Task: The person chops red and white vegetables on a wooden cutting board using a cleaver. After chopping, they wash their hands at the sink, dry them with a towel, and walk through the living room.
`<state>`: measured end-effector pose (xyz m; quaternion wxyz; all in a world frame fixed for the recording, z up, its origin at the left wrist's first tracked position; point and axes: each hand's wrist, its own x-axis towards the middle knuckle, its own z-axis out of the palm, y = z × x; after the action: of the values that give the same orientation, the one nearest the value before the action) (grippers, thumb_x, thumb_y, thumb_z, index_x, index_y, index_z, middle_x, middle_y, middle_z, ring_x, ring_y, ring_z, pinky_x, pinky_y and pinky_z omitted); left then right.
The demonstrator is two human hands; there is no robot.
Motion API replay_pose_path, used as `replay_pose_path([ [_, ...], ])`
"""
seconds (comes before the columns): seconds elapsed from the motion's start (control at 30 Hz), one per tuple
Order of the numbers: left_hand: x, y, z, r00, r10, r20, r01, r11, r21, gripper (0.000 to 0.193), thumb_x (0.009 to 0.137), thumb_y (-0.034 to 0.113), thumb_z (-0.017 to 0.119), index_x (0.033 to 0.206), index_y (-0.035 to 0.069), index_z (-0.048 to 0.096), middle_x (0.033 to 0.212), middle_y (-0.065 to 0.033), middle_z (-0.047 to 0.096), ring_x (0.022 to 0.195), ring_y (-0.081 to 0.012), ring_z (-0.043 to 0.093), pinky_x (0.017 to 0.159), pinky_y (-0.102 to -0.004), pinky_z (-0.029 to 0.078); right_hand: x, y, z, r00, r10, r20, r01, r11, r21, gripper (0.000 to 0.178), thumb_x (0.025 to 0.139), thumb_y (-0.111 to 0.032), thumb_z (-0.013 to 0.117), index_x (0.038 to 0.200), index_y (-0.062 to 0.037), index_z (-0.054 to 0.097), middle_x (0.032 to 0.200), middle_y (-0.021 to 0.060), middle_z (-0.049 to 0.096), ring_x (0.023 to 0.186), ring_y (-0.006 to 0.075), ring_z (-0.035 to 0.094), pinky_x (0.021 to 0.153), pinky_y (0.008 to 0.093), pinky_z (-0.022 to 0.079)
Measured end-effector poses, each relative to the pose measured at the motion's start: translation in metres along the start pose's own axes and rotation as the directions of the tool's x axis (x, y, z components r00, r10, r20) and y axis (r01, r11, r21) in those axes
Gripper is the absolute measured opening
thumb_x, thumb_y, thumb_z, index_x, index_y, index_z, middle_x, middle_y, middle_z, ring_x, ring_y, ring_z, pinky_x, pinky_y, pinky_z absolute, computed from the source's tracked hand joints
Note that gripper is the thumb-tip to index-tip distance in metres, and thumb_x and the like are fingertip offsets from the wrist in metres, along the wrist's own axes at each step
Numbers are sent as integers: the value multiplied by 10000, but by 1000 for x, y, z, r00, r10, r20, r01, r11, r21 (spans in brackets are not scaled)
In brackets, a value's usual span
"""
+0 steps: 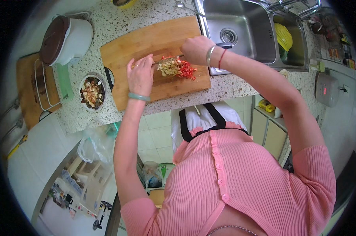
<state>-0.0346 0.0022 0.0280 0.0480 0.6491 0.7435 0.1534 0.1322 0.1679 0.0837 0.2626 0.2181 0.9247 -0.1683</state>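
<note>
On a wooden cutting board (154, 39) lies a heap of chopped red chili (186, 70) beside chopped pale bits, possibly garlic (167, 69). Above the heap a knife (171, 59) is seen edge-on, its spine a thin dark line between my hands. My right hand (197, 48) is closed around its handle, whose dark end sticks out toward the sink. At the blade's other end, my left hand (140, 78) has its fingertips pressed on the blade. Part of the blade is hidden by the hands.
Left of the board stands an oval bowl (92, 93) of dark and pale chopped food. Behind it is a white rice cooker (74, 41) with a brown lid. A steel sink (241, 23) borders the board's right, with a yellow strainer (282, 36) in its second basin. A spoon (180, 4) lies behind.
</note>
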Motion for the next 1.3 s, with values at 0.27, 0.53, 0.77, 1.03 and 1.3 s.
replay_pose_path([
  [0.27,4,7,33,1000,-3,-24,5,996,85,141,878,167,635,987,93,582,1126,-33,686,1063,-188,630,1043,-435,372,20,24,37,998,-10,-56,11,1000,15,216,873,-194,572,908,-47,726,983,180,707,916,324,695,786,403,556],
  [0.53,0,0,13,1000,8,-16,-8,1000,12,139,877,183,639,976,105,581,1144,-25,684,1099,-192,621,1050,-442,363,-1,4,16,998,-5,-63,6,1000,16,216,877,-195,566,877,-38,715,946,181,707,874,326,699,757,400,561],
  [0.77,-12,16,29,996,81,-28,-78,993,90,147,913,143,552,1032,68,594,1197,-52,659,1115,-219,610,1016,-442,422,-5,10,57,995,25,-96,-17,997,74,206,840,-246,642,876,-44,663,819,166,698,781,338,697,682,419,561],
  [1.03,-44,19,26,1000,-14,-8,14,1000,13,267,936,185,525,1161,49,571,1348,-123,556,1263,-265,511,1104,-473,337,-38,-12,64,962,68,-264,-29,988,151,163,859,-168,577,956,-37,559,746,140,688,707,319,694,589,439,536],
  [1.3,-69,98,-6,982,81,171,-60,990,-125,854,903,558,499,1524,37,230,1595,-132,209,1487,-256,162,1191,-499,126,-81,-24,99,847,4,-531,41,996,73,188,799,-141,591,946,-80,491,808,62,597,796,231,643,695,359,462],
])
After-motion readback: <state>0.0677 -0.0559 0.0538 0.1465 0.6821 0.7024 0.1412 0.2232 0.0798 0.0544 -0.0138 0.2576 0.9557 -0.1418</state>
